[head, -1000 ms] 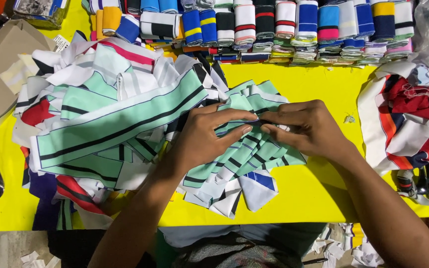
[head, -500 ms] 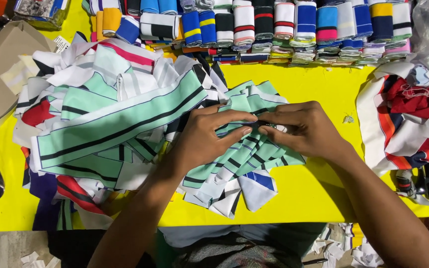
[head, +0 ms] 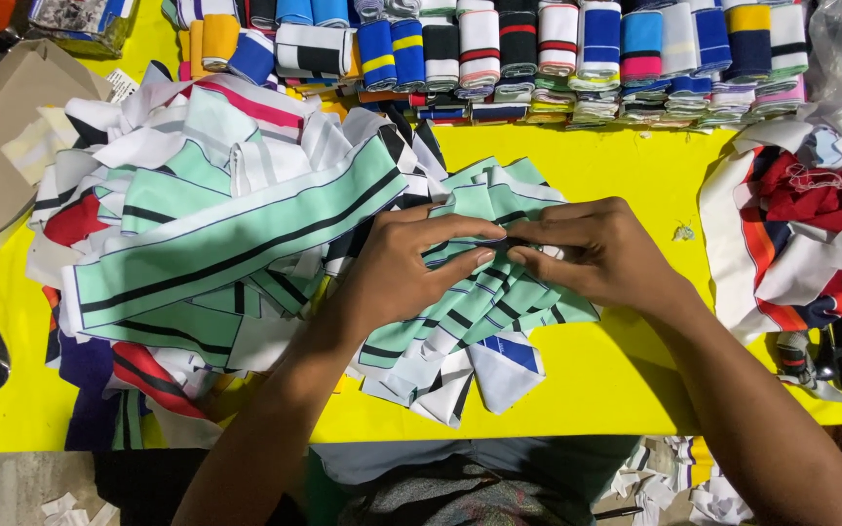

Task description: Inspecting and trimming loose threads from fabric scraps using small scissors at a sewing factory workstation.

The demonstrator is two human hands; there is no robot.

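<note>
My left hand (head: 406,268) and my right hand (head: 601,253) meet over a small stack of mint-green knit strips with black and white stripes (head: 484,302) on a yellow table (head: 626,375). Fingertips of both hands pinch the top strip at the stack's middle. Under the stack's near end lie white pieces and one with a blue patch (head: 509,356). A long mint-green band with a black stripe (head: 236,239) lies to the left of my left hand.
A large loose heap of striped strips (head: 168,195) covers the table's left. Folded stacks of coloured striped pieces (head: 557,54) line the far edge. A red, white and navy pile (head: 806,229) sits at the right. A cardboard box (head: 2,136) stands far left.
</note>
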